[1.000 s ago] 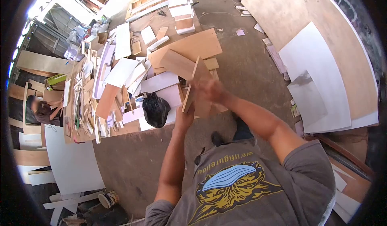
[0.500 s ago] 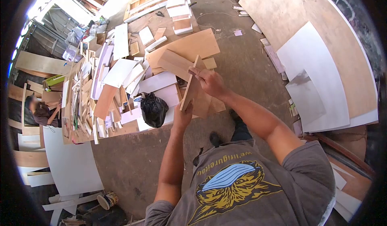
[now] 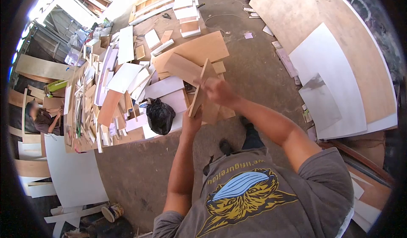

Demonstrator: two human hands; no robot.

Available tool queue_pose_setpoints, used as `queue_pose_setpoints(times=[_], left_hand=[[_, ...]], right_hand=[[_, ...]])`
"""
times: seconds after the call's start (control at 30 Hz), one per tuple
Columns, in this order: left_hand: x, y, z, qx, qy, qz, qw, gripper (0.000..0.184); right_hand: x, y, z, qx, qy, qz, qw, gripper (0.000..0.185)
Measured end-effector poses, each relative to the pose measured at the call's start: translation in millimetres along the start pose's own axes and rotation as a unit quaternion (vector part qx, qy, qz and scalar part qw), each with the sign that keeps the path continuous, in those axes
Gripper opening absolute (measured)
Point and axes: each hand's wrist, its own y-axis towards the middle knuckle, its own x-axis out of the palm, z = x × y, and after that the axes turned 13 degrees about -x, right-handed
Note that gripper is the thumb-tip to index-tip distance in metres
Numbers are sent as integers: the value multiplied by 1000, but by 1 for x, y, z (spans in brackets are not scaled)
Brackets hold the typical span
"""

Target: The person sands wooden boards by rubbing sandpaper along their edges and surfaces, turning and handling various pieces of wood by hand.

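My left hand [image 3: 193,122] grips the lower end of a flat wooden board [image 3: 196,101], held tilted on edge above the near side of the work table. Against the board's upper long edge is my right hand [image 3: 217,91], its fingers closed and smeared by motion. Whatever it holds, if anything, is too blurred to make out. Behind the board, a brown wood panel [image 3: 181,67] lies on a wider tan plywood sheet [image 3: 214,45]. A black plastic bag [image 3: 160,117] sits left of my left hand.
Wood offcuts [image 3: 89,98] and white panels [image 3: 124,77] cover the table's left side. Another person [image 3: 46,119] is at the far left. Large plywood sheets [image 3: 292,9] lean at the right. A bucket [image 3: 112,212] lies on the floor at lower left.
My right hand has slid down along the board's edge, towards my left hand. My left hand and the board stay almost where they were.
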Motion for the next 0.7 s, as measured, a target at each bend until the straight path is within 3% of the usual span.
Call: queue_pose_setpoints(times=[0.07,0.17,0.27,0.37,0.47,0.67,0.7], left_hand=[[-1,1,-4,0,5,1,1000,24],[-3,-3,6,-10,17,1,1000,25],[1,-6,9,1,11,6,1000,25],[4,-5,7,5,12,16,1000,25],[2,-2,3,-16,6,7,1000,25],[1,-5,6,-10,18,6,1000,23],[1,-5,7,-7,18,6,1000,22]], right_hand=[[-13,-3,-34,-30,19,-72,997,48],[-21,7,-12,37,-31,-47,998,41],[-19,23,22,125,14,110,986,43],[-6,9,10,139,-54,4,989,42],[-27,4,-35,16,-19,-108,994,47],[-20,26,23,135,-28,77,987,38],[-20,25,19,118,-43,44,991,37]])
